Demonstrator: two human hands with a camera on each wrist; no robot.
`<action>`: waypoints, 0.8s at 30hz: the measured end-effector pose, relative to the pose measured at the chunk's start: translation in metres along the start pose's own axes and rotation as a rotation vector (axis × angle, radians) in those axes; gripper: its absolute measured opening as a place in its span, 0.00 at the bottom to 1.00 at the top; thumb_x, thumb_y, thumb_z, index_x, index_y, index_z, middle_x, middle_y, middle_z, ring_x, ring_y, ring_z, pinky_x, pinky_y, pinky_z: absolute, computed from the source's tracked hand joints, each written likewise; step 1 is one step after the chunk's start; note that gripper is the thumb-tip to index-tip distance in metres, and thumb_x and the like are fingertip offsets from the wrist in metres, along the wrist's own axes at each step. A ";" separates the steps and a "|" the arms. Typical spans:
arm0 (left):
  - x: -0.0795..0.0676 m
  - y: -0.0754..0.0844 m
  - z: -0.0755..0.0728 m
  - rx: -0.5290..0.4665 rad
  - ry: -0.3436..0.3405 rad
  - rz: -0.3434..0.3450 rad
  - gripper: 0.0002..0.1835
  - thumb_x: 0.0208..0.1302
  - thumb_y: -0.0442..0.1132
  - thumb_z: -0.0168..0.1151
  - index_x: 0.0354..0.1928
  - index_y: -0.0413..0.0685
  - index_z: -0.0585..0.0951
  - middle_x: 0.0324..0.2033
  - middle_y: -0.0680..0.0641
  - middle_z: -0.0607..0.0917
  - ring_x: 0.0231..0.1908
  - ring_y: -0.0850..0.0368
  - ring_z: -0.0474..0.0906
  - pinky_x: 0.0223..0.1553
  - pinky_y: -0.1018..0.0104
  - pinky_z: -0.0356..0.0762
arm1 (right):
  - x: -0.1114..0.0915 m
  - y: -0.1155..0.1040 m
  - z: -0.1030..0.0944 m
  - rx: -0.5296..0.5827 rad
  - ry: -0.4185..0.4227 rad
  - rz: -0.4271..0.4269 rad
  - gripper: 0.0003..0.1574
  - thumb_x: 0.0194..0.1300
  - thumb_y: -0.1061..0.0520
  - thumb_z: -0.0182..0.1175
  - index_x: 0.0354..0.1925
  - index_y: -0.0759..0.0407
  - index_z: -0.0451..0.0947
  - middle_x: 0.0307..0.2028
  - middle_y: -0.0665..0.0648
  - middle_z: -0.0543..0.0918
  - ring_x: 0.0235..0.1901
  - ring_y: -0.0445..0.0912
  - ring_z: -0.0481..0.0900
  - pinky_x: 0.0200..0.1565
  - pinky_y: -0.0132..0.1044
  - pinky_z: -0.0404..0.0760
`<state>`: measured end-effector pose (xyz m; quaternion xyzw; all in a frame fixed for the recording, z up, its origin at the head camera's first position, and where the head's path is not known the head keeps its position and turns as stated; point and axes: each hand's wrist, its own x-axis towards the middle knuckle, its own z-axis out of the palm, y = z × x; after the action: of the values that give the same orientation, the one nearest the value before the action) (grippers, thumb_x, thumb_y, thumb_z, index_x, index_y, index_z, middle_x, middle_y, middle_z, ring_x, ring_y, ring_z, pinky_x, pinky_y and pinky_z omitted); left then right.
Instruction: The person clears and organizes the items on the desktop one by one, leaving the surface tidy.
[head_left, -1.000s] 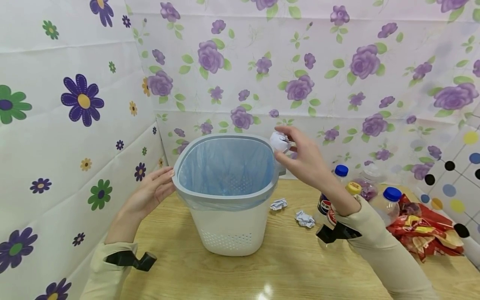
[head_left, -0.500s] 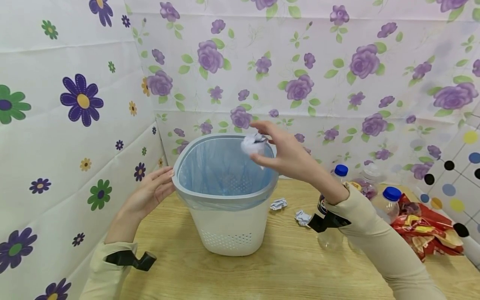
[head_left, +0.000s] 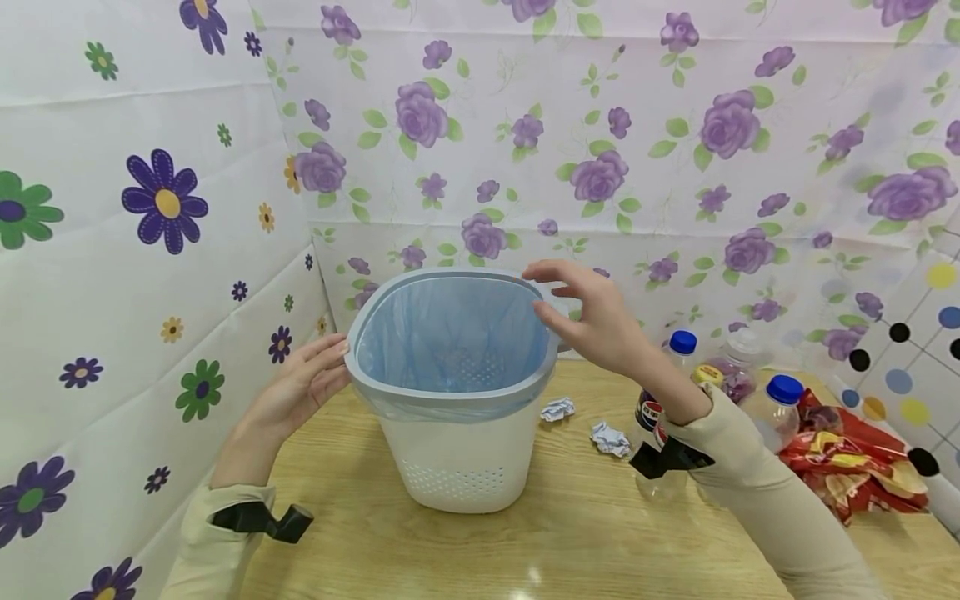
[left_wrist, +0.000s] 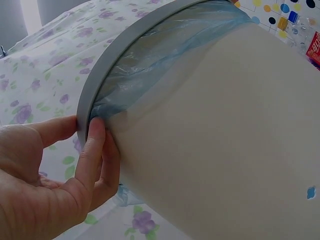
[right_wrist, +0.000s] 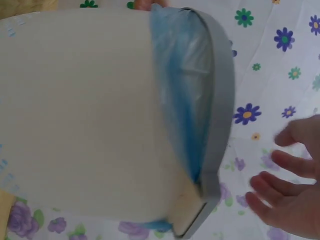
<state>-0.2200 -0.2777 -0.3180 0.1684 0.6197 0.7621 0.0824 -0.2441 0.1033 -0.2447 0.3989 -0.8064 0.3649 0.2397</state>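
Observation:
A white trash bin with a grey rim and a blue liner bag stands upright on the table. My left hand holds its rim at the left; in the left wrist view the thumb lies on the rim and the fingers bend against the wall beneath. My right hand hovers beside the bin's right rim, fingers spread and slightly bent, nothing in them. The right wrist view shows that hand apart from the rim. Two crumpled papers lie on the table right of the bin.
Several plastic bottles, one with a blue cap, stand at the right behind the right forearm. Red snack wrappers lie beyond them. Flowered cloth walls close off the back and left of the wooden table.
My right hand carried a crumpled paper ball left over the bin and let it go. It has since drawn back right, empty. The left hand and the bin have stayed put.

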 end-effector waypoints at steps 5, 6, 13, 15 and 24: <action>0.001 0.001 0.001 -0.006 0.006 -0.008 0.12 0.76 0.36 0.44 0.54 0.51 0.74 0.48 0.55 0.82 0.48 0.65 0.82 0.53 0.75 0.79 | -0.013 0.016 0.003 0.031 0.239 0.045 0.16 0.66 0.69 0.56 0.52 0.66 0.75 0.49 0.61 0.82 0.48 0.50 0.81 0.49 0.35 0.84; 0.001 0.001 0.001 -0.010 0.007 -0.010 0.12 0.76 0.36 0.44 0.54 0.51 0.74 0.48 0.55 0.82 0.48 0.65 0.82 0.53 0.75 0.79 | -0.015 0.019 0.004 0.032 0.269 0.059 0.15 0.65 0.69 0.55 0.51 0.66 0.75 0.47 0.61 0.82 0.46 0.49 0.81 0.48 0.31 0.84; 0.000 0.000 0.001 -0.021 0.001 -0.013 0.12 0.76 0.36 0.44 0.53 0.52 0.76 0.48 0.55 0.82 0.48 0.65 0.82 0.53 0.75 0.79 | -0.035 0.036 0.009 0.035 0.386 0.128 0.15 0.65 0.69 0.53 0.50 0.65 0.75 0.43 0.61 0.82 0.41 0.49 0.81 0.42 0.20 0.79; 0.000 0.000 0.001 -0.024 -0.007 -0.005 0.12 0.76 0.36 0.43 0.53 0.52 0.76 0.48 0.55 0.82 0.48 0.65 0.82 0.53 0.75 0.79 | -0.041 0.042 0.012 0.013 0.402 0.149 0.14 0.66 0.68 0.53 0.49 0.64 0.75 0.41 0.59 0.83 0.39 0.49 0.82 0.41 0.19 0.79; 0.000 -0.001 0.002 -0.061 -0.020 0.003 0.14 0.76 0.35 0.42 0.52 0.52 0.77 0.46 0.55 0.83 0.47 0.65 0.82 0.52 0.75 0.80 | -0.065 0.066 0.029 -0.103 0.365 0.216 0.13 0.64 0.68 0.53 0.48 0.64 0.75 0.39 0.62 0.83 0.38 0.49 0.82 0.37 0.36 0.85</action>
<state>-0.2199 -0.2757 -0.3184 0.1745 0.5952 0.7789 0.0925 -0.2640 0.1385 -0.3335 0.2248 -0.8053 0.4130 0.3611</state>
